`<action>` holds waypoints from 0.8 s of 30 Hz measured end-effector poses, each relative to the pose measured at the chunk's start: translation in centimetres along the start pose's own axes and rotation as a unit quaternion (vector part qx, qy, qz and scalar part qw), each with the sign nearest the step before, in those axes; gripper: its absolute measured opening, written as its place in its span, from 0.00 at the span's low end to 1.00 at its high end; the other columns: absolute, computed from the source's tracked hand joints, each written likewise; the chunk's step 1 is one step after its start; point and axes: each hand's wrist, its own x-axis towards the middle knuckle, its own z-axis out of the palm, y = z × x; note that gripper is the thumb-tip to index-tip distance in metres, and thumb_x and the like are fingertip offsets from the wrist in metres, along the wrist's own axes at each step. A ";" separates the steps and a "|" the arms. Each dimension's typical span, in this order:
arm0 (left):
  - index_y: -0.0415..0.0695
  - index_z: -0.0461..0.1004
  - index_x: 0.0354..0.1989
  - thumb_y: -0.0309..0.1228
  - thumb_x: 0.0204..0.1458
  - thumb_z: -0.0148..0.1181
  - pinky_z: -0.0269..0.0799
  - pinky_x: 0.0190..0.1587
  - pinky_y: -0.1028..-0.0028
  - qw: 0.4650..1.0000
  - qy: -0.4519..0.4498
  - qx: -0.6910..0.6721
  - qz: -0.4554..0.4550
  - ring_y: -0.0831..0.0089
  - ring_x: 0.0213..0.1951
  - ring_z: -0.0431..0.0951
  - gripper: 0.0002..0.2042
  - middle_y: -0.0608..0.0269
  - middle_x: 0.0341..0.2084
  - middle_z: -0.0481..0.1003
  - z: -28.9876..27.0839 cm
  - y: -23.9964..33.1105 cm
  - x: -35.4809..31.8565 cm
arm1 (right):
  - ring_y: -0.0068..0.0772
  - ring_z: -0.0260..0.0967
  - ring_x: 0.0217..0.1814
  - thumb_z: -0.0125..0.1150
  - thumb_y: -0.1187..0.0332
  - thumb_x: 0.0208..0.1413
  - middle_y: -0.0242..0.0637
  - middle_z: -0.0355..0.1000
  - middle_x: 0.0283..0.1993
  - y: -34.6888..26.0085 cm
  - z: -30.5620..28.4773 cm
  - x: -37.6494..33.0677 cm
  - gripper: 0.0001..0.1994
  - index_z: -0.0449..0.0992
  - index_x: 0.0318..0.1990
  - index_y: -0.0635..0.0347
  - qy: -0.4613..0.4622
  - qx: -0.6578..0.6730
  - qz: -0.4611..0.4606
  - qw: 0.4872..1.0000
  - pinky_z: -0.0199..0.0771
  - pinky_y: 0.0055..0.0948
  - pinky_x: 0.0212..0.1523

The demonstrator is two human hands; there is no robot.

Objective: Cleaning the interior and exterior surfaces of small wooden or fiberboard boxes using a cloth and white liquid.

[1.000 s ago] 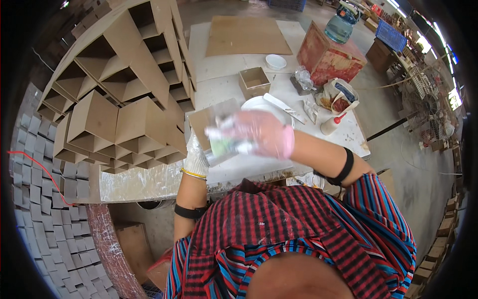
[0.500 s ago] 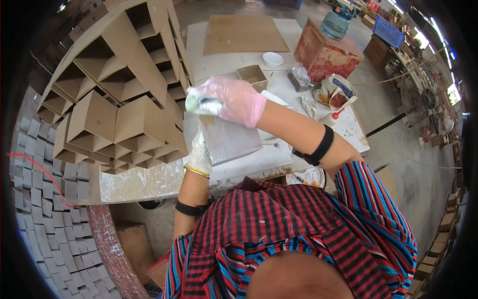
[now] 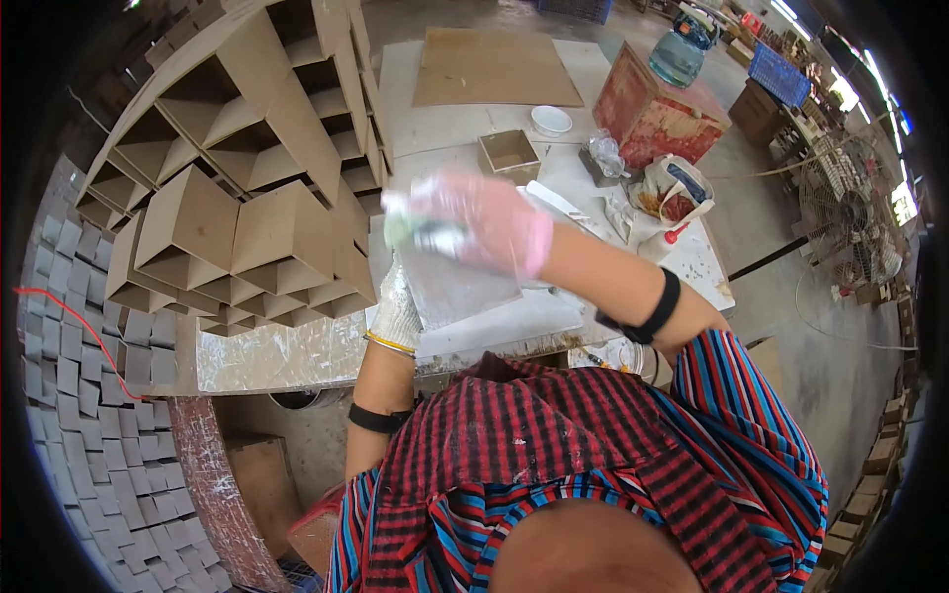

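Observation:
My right hand (image 3: 481, 223), in a thin pink glove, is blurred with motion and grips a green-and-white applicator (image 3: 415, 233) over the far edge of a flat grey-white board (image 3: 450, 289). My left hand (image 3: 398, 308), in a white glove with a gold bangle at the wrist, holds that board by its left edge, tilted on the white worktable (image 3: 297, 356). The board's far part is hidden behind my right hand.
A tall stack of brown triangular-celled cardboard boxes (image 3: 227, 188) stands to the left. A small open box (image 3: 508, 153), a white bowl (image 3: 551, 121), a white bag (image 3: 674, 190) and a red crate (image 3: 654, 106) lie farther back. Grey square tiles (image 3: 69, 356) cover the floor at left.
My right hand swept with the applicator from the board's near part up toward its far edge, then a little right. The left hand kept hold of the board.

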 end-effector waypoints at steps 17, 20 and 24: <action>0.44 0.66 0.47 0.39 0.59 0.41 0.72 0.42 0.70 0.983 0.178 -0.023 -0.043 0.68 0.41 0.73 0.15 0.58 0.41 0.71 10.1 0.9 -4.4 | 0.38 0.69 0.42 0.62 0.68 0.46 0.37 0.70 0.40 2.7 -1.4 -1.1 0.23 0.69 0.53 0.45 0.043 -0.001 0.088 0.995 0.72 0.31 0.43; 0.44 0.67 0.45 0.40 0.59 0.40 0.72 0.43 0.69 0.983 0.129 0.132 0.007 0.67 0.42 0.73 0.15 0.58 0.42 0.71 8.3 1.3 -4.9 | 0.37 0.69 0.43 0.63 0.69 0.46 0.37 0.70 0.42 1.6 -2.0 -0.2 0.24 0.69 0.54 0.45 0.038 0.003 0.081 0.996 0.72 0.29 0.43; 0.42 0.68 0.47 0.44 0.59 0.42 0.72 0.44 0.69 0.912 -0.024 0.405 0.057 0.66 0.43 0.73 0.19 0.56 0.42 0.72 2.3 0.6 -3.1 | 0.37 0.69 0.46 0.63 0.71 0.45 0.38 0.70 0.43 0.4 -1.4 -1.3 0.25 0.69 0.54 0.47 -0.003 0.022 0.065 0.998 0.71 0.30 0.46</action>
